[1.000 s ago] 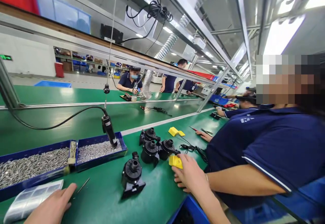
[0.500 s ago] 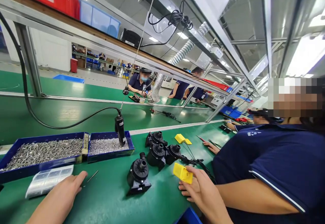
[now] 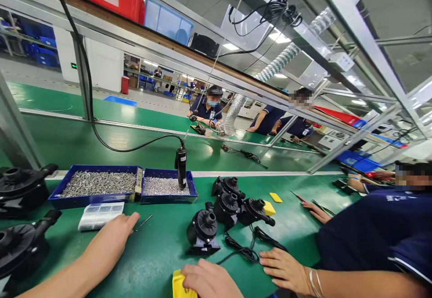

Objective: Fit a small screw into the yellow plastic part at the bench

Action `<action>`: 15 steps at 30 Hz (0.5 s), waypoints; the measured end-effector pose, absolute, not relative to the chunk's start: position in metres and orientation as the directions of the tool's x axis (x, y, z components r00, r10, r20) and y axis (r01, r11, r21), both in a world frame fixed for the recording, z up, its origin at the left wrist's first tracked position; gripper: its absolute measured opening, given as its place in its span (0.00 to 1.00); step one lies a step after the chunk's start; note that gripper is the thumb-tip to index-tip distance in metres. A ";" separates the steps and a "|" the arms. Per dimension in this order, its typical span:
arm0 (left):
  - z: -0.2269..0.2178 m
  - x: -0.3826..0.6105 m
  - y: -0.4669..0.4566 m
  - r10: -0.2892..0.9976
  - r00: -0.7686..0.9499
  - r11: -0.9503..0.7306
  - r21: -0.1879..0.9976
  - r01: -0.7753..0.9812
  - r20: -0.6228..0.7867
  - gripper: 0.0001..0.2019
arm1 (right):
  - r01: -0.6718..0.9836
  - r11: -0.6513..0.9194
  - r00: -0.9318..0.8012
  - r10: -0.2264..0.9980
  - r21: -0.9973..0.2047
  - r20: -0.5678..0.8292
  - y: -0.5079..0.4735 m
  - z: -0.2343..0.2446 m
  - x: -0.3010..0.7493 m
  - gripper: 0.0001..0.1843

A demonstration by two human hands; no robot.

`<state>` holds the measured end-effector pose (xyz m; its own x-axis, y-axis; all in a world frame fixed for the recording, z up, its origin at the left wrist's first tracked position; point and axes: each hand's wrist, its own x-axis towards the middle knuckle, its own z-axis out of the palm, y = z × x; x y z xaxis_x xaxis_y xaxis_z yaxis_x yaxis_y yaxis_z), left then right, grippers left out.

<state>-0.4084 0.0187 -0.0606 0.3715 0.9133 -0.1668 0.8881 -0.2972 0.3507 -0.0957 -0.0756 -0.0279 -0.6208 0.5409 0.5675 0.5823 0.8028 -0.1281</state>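
My left hand (image 3: 113,237) lies flat on the green bench with its fingers stretched out. Its fingertip is beside a thin metal pin (image 3: 146,220) and a clear plastic strip of parts (image 3: 100,214). At the bottom edge, my right hand (image 3: 211,282) is closed on a yellow plastic piece (image 3: 181,285). Just ahead of it stands a black pump housing (image 3: 204,230), with three more black pump housings (image 3: 236,201) clustered behind. A black cable (image 3: 245,250) trails from them across the mat.
A hanging electric screwdriver (image 3: 181,167) rests over a blue tray of small screws (image 3: 194,193), beside a blue tray of longer screws (image 3: 54,194). Two more pump housings (image 3: 20,244) sit at far left. A co-worker's hand with bracelets (image 3: 286,271) lies flat at right. Other people work across the line.
The view has swung left and down. My right hand has drawn the yellow piece back to the bottom edge. The co-worker's hand now lies flat by the cable. My left hand has hardly moved.
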 end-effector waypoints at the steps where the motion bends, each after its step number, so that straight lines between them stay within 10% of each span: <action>1: -0.056 -0.407 0.018 0.912 0.364 -0.286 0.342 0.895 -0.188 0.22 | 0.566 0.807 -0.599 0.541 -0.166 0.590 -0.071 -0.034 -0.103 0.25; 6: -0.034 -0.403 0.019 0.910 0.313 -0.201 0.371 0.906 -0.271 0.18 | 0.599 0.723 -0.594 0.690 -0.344 0.414 -0.058 -0.056 -0.108 0.24; 11: -0.040 -0.402 0.017 0.914 0.349 -0.211 0.492 0.844 -0.205 0.19 | 0.759 0.578 -0.604 0.797 -0.300 0.009 -0.056 -0.017 -0.099 0.55; 15: -0.043 -0.395 0.010 0.894 0.415 -0.287 0.492 0.822 -0.171 0.21 | 0.791 0.576 -0.590 0.808 -0.205 -0.006 -0.025 0.031 -0.135 0.22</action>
